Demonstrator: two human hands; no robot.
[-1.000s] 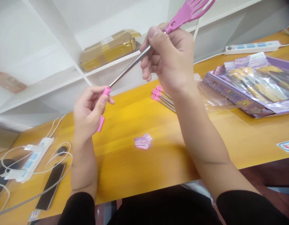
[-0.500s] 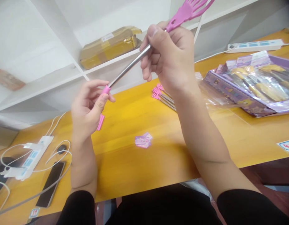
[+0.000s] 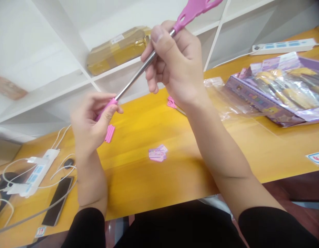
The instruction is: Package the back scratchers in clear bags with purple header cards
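A back scratcher [image 3: 135, 76] with a metal rod and a pink claw-shaped head slants up to the right above the table. My right hand [image 3: 181, 65] is closed around the rod just below the head, thumb on top. At the lower end, my left hand [image 3: 88, 120] pinches the pink handle between thumb and fingers. The head's tips run out of view at the top. Short pink pieces [image 3: 110, 133] lie on the table beside my left wrist. Behind my right forearm, more pink scratcher heads [image 3: 171, 102] with metal rods show, partly hidden.
Small purple cards [image 3: 157, 153] lie mid-table. At right stand a purple display box [image 3: 265, 100] of wrapped items and clear plastic bags [image 3: 218, 93]. Left are a power strip [image 3: 37, 174], cables and a phone [image 3: 58, 201]. A taped carton [image 3: 118, 51] sits on the shelf behind.
Both hands have shifted left with the back scratcher, the right one further. More of the pink handle now shows in my left hand. My right forearm covers more of the scratchers behind it.
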